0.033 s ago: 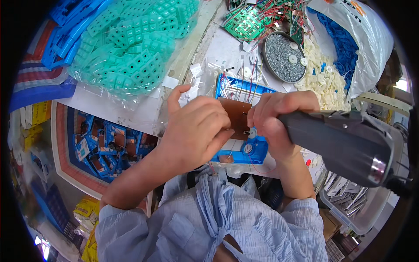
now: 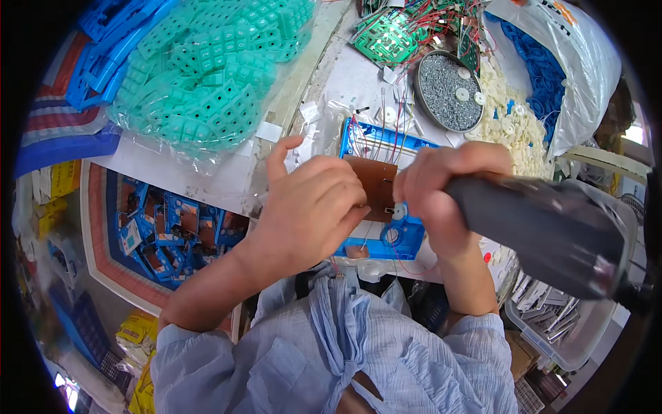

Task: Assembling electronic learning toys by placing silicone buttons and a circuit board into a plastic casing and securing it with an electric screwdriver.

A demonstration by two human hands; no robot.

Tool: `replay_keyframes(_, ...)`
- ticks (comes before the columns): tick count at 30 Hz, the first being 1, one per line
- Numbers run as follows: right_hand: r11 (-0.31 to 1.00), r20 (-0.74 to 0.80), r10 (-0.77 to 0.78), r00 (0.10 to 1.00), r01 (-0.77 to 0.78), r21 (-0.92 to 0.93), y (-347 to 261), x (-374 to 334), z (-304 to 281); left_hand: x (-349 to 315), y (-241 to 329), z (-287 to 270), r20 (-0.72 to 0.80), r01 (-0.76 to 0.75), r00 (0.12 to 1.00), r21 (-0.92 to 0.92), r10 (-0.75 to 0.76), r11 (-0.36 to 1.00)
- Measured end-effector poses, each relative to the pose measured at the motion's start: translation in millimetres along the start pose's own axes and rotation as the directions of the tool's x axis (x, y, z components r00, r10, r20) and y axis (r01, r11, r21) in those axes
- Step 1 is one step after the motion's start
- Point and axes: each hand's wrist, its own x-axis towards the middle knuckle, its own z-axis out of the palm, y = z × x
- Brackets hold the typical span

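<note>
An electric screwdriver (image 2: 538, 224), dark grey with a cable at its rear end, lies in the grip of my right hand (image 2: 448, 186); its tip is hidden behind the fingers. Below the hands is an open blue plastic housing (image 2: 407, 241), with a brown circuit board (image 2: 372, 181) across its middle and thin wires around it. My left hand (image 2: 310, 207) rests at the board's left edge, thumb and fingers drawn together and the little finger raised. What those fingertips hold, if anything, is hidden. A round blue ring (image 2: 392, 236) sits in the housing near the board's lower right corner.
A round dish of small screws (image 2: 448, 93) stands beyond the housing, beside a heap of cream plastic parts (image 2: 510, 131). Green circuit boards (image 2: 386, 38) lie at the back. A bag of green keypads (image 2: 214, 76) fills the left; a bin of blue assemblies (image 2: 172, 228) is below it.
My right hand and the screwdriver have shifted slightly to the right, blurred by motion. The left hand stays almost in the same place.
</note>
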Motion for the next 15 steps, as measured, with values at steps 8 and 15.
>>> replay_keyframes(8, 0.982, 0.136, 0.053, 0.989, -0.077, 0.175, -38, 7, 19, -5, 0, 5, -0.079, -0.039, 0.996, -0.030, 0.037, 0.999)
replay_keyframes(15, 0.984, 0.187, 0.036, 0.982, -0.068, 0.167, -27, 12, 31, -11, -4, -6, -0.136, -0.026, 0.990, 0.006, 0.026, 1.000)
